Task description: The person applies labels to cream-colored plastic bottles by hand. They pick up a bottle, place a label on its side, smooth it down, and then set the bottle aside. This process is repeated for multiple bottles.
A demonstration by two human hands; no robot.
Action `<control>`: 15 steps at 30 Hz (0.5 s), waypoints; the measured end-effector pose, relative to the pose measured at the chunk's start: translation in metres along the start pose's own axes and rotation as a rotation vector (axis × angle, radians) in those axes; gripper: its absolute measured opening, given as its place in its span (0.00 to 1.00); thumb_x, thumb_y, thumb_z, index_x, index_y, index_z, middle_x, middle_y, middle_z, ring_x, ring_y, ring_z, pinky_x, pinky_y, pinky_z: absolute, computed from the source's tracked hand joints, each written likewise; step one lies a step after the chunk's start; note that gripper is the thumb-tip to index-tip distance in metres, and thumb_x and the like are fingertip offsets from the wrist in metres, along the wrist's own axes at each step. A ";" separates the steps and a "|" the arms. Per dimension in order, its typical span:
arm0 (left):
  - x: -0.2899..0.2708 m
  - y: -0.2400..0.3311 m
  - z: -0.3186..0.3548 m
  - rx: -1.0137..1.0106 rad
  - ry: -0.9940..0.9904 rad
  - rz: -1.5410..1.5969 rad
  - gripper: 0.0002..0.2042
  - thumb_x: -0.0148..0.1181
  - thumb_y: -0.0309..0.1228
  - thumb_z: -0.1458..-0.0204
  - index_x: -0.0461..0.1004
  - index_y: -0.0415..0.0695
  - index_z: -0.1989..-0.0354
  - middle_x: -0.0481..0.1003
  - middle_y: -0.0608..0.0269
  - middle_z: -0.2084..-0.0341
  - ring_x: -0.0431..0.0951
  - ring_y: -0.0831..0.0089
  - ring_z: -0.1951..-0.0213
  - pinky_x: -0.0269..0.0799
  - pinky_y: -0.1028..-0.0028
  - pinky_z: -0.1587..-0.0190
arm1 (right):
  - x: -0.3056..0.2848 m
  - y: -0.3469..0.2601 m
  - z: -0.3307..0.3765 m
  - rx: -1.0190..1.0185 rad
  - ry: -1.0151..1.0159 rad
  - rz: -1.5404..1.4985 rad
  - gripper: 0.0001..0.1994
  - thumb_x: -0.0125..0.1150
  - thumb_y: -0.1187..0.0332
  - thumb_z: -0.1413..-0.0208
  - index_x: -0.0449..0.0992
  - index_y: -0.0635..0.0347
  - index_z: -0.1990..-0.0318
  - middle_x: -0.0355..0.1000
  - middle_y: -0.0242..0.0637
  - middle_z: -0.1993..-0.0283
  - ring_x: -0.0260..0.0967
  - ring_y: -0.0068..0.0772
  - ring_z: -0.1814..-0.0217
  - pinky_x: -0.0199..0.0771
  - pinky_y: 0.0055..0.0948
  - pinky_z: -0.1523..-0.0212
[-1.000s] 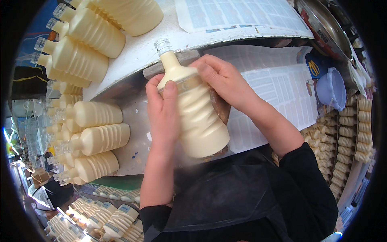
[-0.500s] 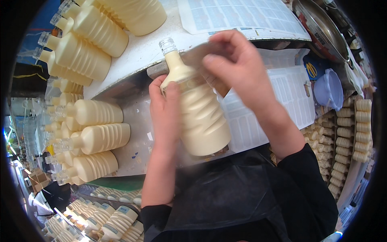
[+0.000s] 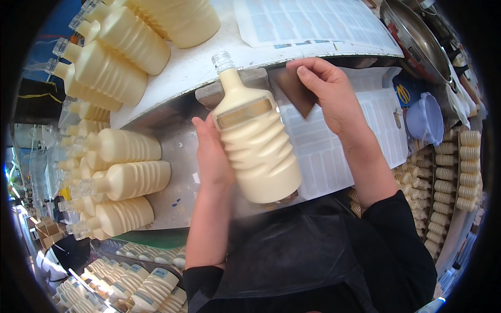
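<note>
I'm pinching a matt-looking brown piece point(image 3: 297, 94), touching a smooth, satin-finish bottle point(image 3: 261, 156), its glassy neck point(image 3: 223, 62) gleaming by the tabletop's point(image 3: 193, 70) rough edge.

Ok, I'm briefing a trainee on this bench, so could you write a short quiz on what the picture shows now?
1. Which hand holds the thin brown piece?
2. True or false: the bluish bucket is right of the cream bottle at the left hand.
3. Where is that bottle's brownish band?
a) around the clear neck
b) just below the shoulder
c) at the base

Key:
1. The right hand.
2. True.
3. b
</note>
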State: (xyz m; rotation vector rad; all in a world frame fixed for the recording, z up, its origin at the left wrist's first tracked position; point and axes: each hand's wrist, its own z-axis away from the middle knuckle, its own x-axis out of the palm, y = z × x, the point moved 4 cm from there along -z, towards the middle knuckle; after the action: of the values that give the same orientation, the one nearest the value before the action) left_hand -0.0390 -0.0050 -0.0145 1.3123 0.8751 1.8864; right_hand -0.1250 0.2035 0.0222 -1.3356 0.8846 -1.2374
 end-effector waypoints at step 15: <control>0.000 0.015 0.000 0.184 0.000 -0.306 0.20 0.52 0.41 0.30 0.71 0.37 0.41 0.77 0.59 0.51 0.76 0.76 0.52 0.72 0.73 0.46 | 0.041 0.030 0.011 0.176 -0.181 0.249 0.22 0.64 0.60 0.34 0.75 0.68 0.41 0.80 0.37 0.53 0.75 0.20 0.53 0.76 0.24 0.51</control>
State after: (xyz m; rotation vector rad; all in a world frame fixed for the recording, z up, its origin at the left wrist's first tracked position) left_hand -0.0413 -0.0128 -0.0022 1.2035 1.1996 1.5979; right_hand -0.1027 0.1613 0.0021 -1.1395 0.7687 -0.9622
